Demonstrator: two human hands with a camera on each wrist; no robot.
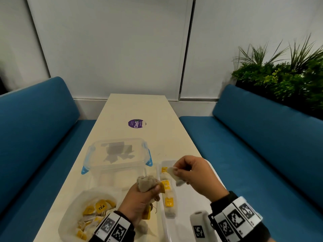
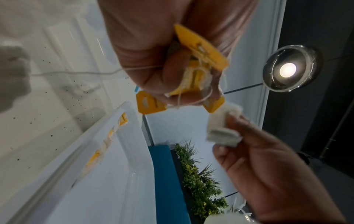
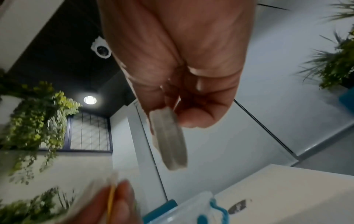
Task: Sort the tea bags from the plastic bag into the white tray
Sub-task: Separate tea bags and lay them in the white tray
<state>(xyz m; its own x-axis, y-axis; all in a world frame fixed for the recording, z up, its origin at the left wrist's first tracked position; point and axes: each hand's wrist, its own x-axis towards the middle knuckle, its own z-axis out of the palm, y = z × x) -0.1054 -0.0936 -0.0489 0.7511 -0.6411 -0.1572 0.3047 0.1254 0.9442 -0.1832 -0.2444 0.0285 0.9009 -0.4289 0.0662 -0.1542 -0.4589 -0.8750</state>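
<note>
Both hands work above the near end of the cream table (image 1: 139, 109). From the head view, the left hand (image 1: 139, 201) clenches a bunch of beige paper tea bags with yellow tags (image 1: 146, 184), likely as stock, while the right hand (image 1: 192, 173) pinches a single pale tea bag (image 1: 174, 174) over the white plastic tray (image 1: 188, 203), where a row already lies. The crumpled clear plastic bag (image 1: 87, 213) sits near left.

Left wrist view: yellow tags (image 2: 199, 50) and strings bunch inside the curled fingers (image 2: 172, 75).

Right wrist view: thumb and fingers (image 3: 199, 116) nip that bag's top edge, so it hangs free, probably for placing.
</note>
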